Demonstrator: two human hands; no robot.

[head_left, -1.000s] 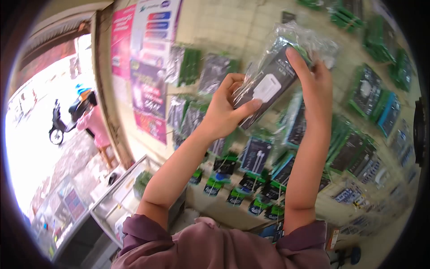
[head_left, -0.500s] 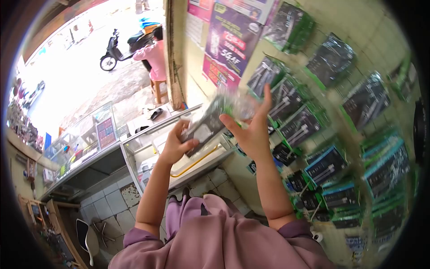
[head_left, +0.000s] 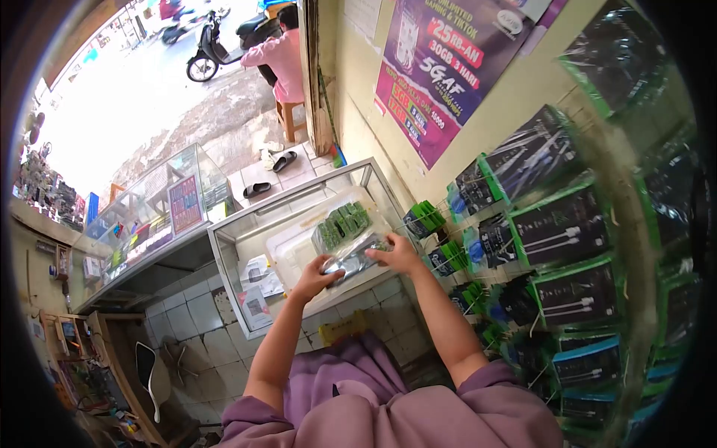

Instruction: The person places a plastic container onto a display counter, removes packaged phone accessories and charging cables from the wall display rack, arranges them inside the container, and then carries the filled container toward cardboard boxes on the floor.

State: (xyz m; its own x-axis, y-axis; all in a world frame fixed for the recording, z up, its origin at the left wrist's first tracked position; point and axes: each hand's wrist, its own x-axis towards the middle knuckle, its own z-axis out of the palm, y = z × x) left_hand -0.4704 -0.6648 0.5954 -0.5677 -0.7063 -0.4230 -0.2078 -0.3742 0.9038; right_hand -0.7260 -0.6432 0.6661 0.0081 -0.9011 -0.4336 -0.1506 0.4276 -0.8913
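- A clear-wrapped package (head_left: 353, 263) is being held by both hands, low over the near part of the worktop (head_left: 228, 282), a metal-framed glass case.
- Left grip: the package's left end is being clamped by the left hand (head_left: 311, 278), thumb laid on top, fingers mostly being hidden by the wrap.
- Right grip: the other end is being clamped by the right hand (head_left: 399, 255), thumb being pressed to the upper face; the fingertips beneath are not being shown clearly.
- Position: the package is being held just beside a bundle of green packets (head_left: 343, 225), nearer the wearer's body. A white tray (head_left: 284, 248) is being seen around and below them; whether it is being borne on the glass or viewed through it cannot be told.
- Done, as judged: the package is being supported at both ends, off the wall, with no contents being seen outside the wrap.
- Not done: no release is being shown by either hand, and no setting-down. Whether the wrap is being opened or merely pressed cannot be told; its print is being lost to glare.
- Contact between package and green packets is not being settled by this view.
- Around: loose papers (head_left: 259, 270) are being seen left of the tray; hanging packs (head_left: 566, 231) are being displayed along the right wall, none being touched.
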